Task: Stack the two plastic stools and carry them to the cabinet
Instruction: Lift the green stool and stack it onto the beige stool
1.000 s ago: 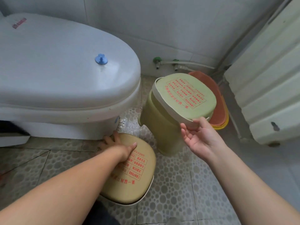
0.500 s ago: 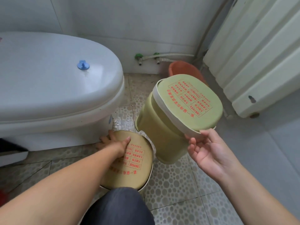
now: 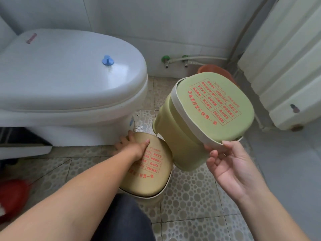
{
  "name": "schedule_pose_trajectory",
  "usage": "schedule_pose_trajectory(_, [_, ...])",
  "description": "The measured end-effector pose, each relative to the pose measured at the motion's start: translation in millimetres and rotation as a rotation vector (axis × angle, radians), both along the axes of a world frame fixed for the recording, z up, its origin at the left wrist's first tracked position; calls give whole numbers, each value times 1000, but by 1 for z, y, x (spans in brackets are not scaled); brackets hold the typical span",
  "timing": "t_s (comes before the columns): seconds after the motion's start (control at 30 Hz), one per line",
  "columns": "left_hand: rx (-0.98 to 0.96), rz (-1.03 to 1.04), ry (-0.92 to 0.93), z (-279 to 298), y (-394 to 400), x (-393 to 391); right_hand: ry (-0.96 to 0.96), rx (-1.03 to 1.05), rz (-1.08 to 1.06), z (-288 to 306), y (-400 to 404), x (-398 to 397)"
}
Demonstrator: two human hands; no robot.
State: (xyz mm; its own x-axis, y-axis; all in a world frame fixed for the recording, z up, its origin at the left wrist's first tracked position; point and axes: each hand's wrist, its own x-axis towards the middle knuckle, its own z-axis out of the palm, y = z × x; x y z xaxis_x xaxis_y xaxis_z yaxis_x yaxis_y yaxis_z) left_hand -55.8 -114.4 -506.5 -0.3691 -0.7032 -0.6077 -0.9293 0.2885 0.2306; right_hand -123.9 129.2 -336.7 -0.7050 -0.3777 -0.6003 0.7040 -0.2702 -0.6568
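Note:
A green plastic stool (image 3: 213,106) with red print on its seat hangs tilted in the air, its legs pointing down and left. My right hand (image 3: 229,164) grips the near rim of its seat from below. A tan stool (image 3: 151,173) with the same red print stands on the tiled floor beside the toilet. My left hand (image 3: 134,145) lies on the far edge of its seat, fingers curled over the rim. The green stool's legs hover just right of the tan seat.
A white toilet (image 3: 69,80) with a blue knob fills the left. An orange basin (image 3: 215,72) sits by the back wall under the pipes. A white ribbed panel (image 3: 284,66) stands on the right. A red object (image 3: 13,199) lies at lower left. My knee (image 3: 121,220) is below the tan stool.
The green stool has been lifted off the floor and tilted more, moving up and toward me. My left hand stays on the tan stool.

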Motion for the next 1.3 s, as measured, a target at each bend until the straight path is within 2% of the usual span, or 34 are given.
schedule_pose_trajectory(0.27, [1, 117, 250, 1, 3, 34, 52, 19, 99, -3, -6, -6])
schedule_pose_trajectory(0.37, [80, 309, 349, -2, 3, 57, 57, 29, 154, -11, 0, -9])
schedule_pose_trajectory(0.43, [121, 380, 332, 0, -1, 67, 48, 7, 185, -16, 4, -16])
schedule_pose_trajectory(0.6, [90, 363, 228, 4, -2, 89, 28, -36, 211, -24, -1, -38])
schedule_pose_trajectory(0.73, [107, 418, 289, 8, 5, 96, 24, -53, 226, -30, -4, -52])
schedule_pose_trajectory(1.0, [339, 861, 512, 19, 16, 105, -7, -54, 226, -35, -5, -67])
schedule_pose_trajectory(1.3, [429, 893, 500, 14, 21, 98, 17, -67, 224, -21, 6, -86])
